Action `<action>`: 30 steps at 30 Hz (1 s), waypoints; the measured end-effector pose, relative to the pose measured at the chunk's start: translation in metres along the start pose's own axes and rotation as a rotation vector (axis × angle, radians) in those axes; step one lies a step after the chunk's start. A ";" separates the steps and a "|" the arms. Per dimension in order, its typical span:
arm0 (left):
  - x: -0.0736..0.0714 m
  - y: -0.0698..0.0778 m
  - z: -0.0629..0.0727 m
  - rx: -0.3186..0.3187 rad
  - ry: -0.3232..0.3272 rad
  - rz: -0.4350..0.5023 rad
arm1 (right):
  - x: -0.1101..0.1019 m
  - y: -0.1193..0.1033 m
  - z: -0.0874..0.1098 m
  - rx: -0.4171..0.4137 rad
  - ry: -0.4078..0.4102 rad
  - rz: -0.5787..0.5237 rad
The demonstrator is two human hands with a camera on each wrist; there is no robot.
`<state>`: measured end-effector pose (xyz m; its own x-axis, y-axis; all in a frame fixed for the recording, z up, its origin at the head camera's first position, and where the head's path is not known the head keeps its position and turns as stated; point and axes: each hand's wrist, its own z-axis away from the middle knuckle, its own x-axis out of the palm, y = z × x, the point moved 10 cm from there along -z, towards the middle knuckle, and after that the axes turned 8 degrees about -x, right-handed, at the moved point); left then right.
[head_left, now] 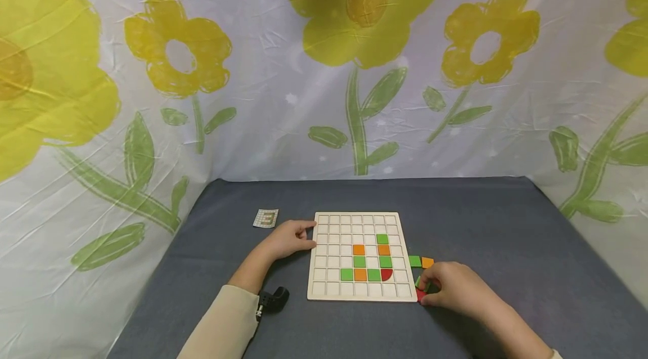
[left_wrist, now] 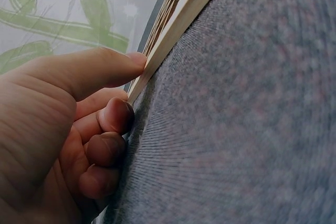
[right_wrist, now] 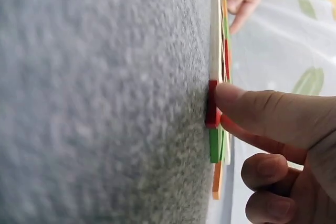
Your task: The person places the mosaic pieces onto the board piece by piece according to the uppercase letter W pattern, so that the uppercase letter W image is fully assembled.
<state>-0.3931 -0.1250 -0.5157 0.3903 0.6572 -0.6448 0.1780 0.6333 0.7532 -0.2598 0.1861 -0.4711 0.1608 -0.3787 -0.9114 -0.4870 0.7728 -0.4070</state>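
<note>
My left hand (head_left: 287, 239) is at the left side of a wooden grid board (head_left: 324, 295), its thumb and index fingertips pressing the rim at separate spots. In the left wrist view the thumb (left_wrist: 113, 66) meets the board's edge (left_wrist: 176, 27) while the other fingers bend below. Beside the board's lower right corner, my right hand (head_left: 458, 287) pinches a red piece (right_wrist: 212, 103) between thumb and index finger. Green, orange and red pieces fill some squares, including a red rounded piece (head_left: 387, 274) and a green square (head_left: 346, 274).
Against the board's right edge lie a green piece (head_left: 415, 261) and an orange piece (head_left: 427, 263). A small pattern card (head_left: 265, 218) rests on the dark cloth to the left. Behind the table hangs a flowered curtain (head_left: 263, 83).
</note>
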 end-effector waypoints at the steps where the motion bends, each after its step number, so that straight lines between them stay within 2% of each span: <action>1: 0.000 0.000 0.000 0.000 0.000 0.003 | 0.000 -0.002 0.001 -0.008 0.001 0.022; 7: 0.002 0.000 -0.001 -0.002 -0.001 -0.005 | -0.001 -0.017 0.004 -0.065 0.027 0.171; 12: 0.000 0.001 -0.001 0.007 0.009 -0.012 | -0.002 -0.015 0.005 -0.070 0.029 0.178; 17: -0.001 0.003 -0.001 0.003 0.006 -0.015 | -0.008 -0.002 0.006 0.000 0.030 0.067; 23: -0.003 0.002 -0.001 -0.002 0.011 -0.034 | -0.015 0.011 0.007 0.103 0.032 -0.162; 26: -0.003 0.002 0.000 0.008 0.012 -0.033 | -0.017 0.010 0.003 0.121 0.036 -0.267; 30: -0.001 0.002 0.000 0.012 0.007 -0.024 | -0.019 0.002 -0.006 0.100 0.050 -0.361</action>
<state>-0.3935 -0.1244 -0.5137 0.3794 0.6451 -0.6632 0.1983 0.6435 0.7393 -0.2688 0.1921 -0.4540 0.2639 -0.6583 -0.7050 -0.3197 0.6299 -0.7079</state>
